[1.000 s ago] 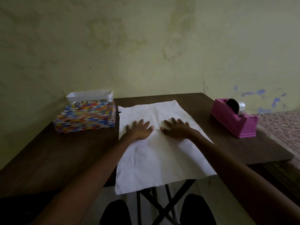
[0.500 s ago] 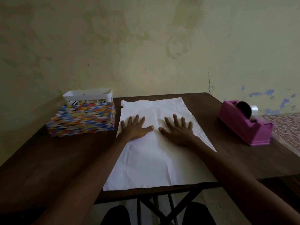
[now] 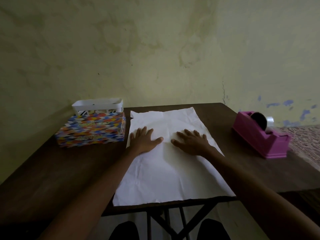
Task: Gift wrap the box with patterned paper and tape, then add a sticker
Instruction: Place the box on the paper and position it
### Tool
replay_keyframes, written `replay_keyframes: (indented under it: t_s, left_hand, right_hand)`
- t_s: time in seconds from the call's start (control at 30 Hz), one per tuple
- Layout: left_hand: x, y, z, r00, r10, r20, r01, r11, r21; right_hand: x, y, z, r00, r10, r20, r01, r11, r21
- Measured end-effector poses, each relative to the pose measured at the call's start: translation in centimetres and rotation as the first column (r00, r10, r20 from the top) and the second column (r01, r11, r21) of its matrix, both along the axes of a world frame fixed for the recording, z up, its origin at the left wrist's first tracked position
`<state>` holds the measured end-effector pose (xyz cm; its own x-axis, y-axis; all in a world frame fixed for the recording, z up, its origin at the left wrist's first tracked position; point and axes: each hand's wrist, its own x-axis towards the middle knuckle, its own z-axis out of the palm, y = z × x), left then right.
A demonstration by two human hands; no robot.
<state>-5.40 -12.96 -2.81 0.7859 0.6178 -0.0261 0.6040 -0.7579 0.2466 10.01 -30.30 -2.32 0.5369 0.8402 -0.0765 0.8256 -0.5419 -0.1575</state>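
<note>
Pressing paper (image 3: pixel 164 174) flat: left grip (image 3: pixel 144 142), right grip (image 3: pixel 192 143), both splayed open; patterned box (image 3: pixel 91 130) near left grip, untouched.

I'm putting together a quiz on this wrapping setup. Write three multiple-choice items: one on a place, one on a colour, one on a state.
1. Where is the patterned box relative to the paper sheet? A) on it B) left of it C) right of it
2. What colour is the tape dispenser? A) pink B) green C) black
3. How are the left hand and right hand? A) both flat on the sheet B) one grips the box C) both raised
Answers: B, the box sits off the sheet's left edge; A, its body is pink; A, both rest on it, fingers straight.
</note>
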Motion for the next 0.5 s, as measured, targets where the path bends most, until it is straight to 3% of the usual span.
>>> replay_keyframes:
  t_s: [0.13,0.23,0.37,0.5]
  left_hand:
    - [-0.7,0.4,0.6,0.992,-0.021,0.124,0.022,1.0,-0.011]
    - [-2.1,0.9,2.1,0.941,-0.023,0.336,0.011,0.999,0.037]
    - [-5.4,2.1,5.2,0.8,0.061,0.598,-0.233,0.948,0.215]
    - [-9.9,5.5,7.2,0.753,0.266,0.602,-0.467,0.861,0.203]
  right_hand:
    - [-1.5,1.9,1.7,0.996,0.006,0.086,-0.018,0.991,0.133]
    - [-3.2,3.9,2.7,0.994,0.098,0.036,-0.104,0.966,0.237]
    - [-6.0,7.3,3.3,0.98,0.194,-0.035,-0.166,0.909,0.383]
    - [-9.8,11.2,4.2,0.942,0.214,-0.26,-0.075,0.886,0.457]
